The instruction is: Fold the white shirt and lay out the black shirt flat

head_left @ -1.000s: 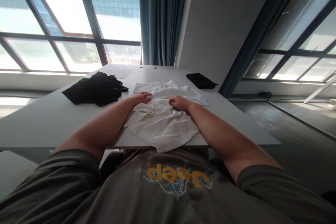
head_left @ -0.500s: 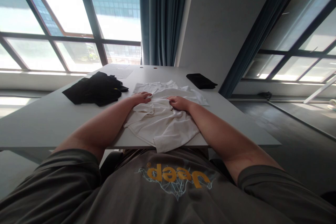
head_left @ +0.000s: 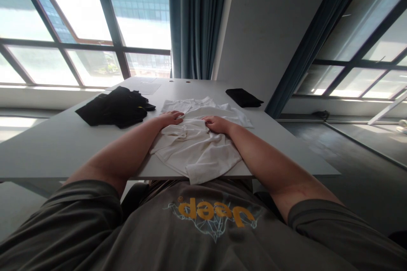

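Observation:
A white shirt [head_left: 203,146] lies creased on the table in front of me, its near end hanging slightly past the front edge. My left hand [head_left: 171,119] rests on the shirt's left side, fingers stretched out over the cloth. On the right side, my right hand [head_left: 216,124] has its fingers curled on the fabric, pinching a bit of it. Between the two hands a fold runs across the shirt. The far part of the shirt is spread flatter beyond them.
The white table [head_left: 38,152] carries a heap of black clothing [head_left: 114,108] on the left and a folded black cloth [head_left: 244,98] at the back right. A pale sheet [head_left: 149,89] lies near the far left edge. Blue curtains [head_left: 197,25] and windows stand behind.

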A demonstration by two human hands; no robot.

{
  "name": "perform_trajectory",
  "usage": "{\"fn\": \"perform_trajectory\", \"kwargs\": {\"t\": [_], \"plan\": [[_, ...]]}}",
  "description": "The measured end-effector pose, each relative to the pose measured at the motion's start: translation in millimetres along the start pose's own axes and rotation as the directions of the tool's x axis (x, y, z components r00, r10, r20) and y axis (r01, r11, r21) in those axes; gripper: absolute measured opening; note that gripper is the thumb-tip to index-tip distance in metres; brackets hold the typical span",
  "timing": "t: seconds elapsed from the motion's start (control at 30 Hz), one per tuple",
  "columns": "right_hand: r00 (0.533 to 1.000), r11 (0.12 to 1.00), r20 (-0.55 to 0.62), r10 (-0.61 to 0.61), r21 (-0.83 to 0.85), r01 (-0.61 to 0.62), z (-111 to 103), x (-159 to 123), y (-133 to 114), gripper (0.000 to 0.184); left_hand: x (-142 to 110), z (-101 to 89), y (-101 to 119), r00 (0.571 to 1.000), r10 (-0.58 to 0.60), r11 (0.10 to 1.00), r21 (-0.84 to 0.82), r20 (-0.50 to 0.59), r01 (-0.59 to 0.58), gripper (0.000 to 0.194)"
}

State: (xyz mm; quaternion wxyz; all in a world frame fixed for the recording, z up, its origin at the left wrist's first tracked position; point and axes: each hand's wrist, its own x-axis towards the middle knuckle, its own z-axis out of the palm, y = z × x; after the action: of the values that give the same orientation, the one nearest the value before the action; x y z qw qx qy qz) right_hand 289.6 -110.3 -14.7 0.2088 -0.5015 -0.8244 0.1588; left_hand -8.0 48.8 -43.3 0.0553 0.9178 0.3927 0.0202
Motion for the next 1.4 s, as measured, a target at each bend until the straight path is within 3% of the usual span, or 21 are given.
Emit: {"fn": "perform_trajectory", "kwargs": {"t": [1.4], "plan": [[1.000,1.000,-0.011,-0.018,-0.012,0.018,1.3,0.9,4.9,0.033,3.1,-0.4,0.2,0.999,-0.022,0.999,0.045,0.028,0.021,0.073]]}}
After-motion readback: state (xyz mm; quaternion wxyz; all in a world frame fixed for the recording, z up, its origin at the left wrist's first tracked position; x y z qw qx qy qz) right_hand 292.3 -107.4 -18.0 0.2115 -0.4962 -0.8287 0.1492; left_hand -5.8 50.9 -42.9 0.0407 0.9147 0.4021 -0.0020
